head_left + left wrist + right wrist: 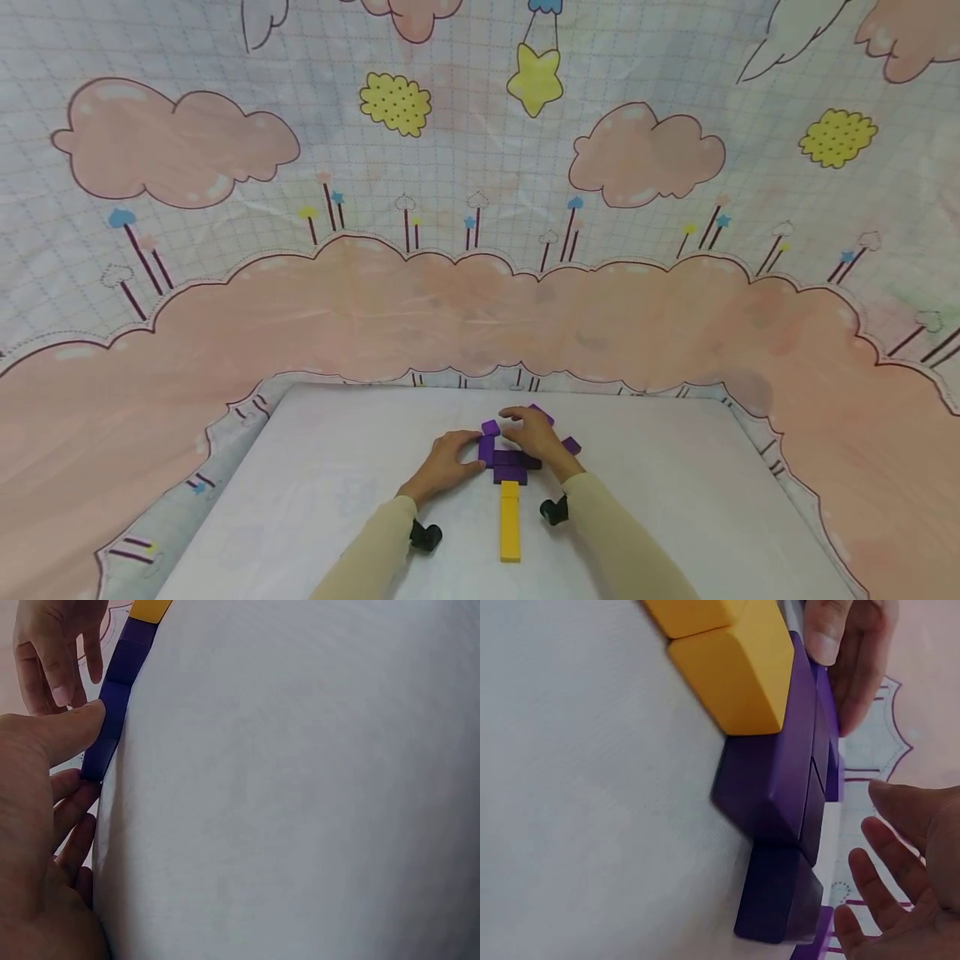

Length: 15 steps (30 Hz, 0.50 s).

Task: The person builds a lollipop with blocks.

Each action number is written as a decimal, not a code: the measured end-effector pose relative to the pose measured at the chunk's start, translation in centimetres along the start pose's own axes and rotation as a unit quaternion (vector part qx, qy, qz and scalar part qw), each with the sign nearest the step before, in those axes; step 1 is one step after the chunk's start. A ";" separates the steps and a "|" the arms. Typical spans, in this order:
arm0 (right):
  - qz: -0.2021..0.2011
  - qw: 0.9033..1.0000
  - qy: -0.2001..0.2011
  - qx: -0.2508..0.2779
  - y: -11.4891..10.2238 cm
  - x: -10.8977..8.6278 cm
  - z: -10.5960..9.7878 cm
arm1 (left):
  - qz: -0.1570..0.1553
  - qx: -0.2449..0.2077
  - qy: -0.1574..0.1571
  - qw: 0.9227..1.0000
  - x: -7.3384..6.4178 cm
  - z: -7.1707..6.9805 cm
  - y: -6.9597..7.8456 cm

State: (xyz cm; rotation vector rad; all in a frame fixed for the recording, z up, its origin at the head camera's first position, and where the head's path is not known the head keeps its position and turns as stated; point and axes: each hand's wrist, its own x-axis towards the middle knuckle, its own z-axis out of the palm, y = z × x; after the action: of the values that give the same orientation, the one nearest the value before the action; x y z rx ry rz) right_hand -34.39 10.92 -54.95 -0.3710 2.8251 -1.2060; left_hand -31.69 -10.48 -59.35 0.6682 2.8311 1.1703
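**Left hand on tall purple block, right hand hovering with nothing in it**

Left hand (442, 467) has the tall purple block (486, 450) end to end: thumb at near end, fingertips at far end. Right hand (540, 440) is over the build's right side, thumb and fingers apart.

Edges: build sits mid-width on the worktop (300, 500), closer to the far edge. Plenty of white surface left and right; near side also has room between the forearms. Tight between the hands. Printed cloth (480, 317) rises past the far edge.

Axes: tall purple block points away from the person, long axis front to back, left of the build. Small purple block (491, 427) sits at its far end, turned slightly. Wide purple block (510, 476) lies crosswise. Short yellow block (510, 490) and long yellow block (510, 533) line up from it toward the person.

Two loose purple blocks (572, 445) lie angled, right and beyond.
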 end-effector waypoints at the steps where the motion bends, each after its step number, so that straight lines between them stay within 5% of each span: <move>1: 0.000 1.000 -0.004 0.002 0.1 0.1 0.1 | -0.004 -0.004 -0.002 1.000 0.0 0.0 0.0; 15: 0.013 0.998 -0.050 -0.022 -1.2 1.4 0.5 | 0.002 0.000 0.002 1.000 -0.1 -0.2 0.2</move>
State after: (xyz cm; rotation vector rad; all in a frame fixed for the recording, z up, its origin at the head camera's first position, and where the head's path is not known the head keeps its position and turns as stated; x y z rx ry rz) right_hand -35.39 9.42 -54.36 -0.3839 2.7658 -1.0907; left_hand -31.56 -10.50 -59.11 0.6716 2.8343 1.1730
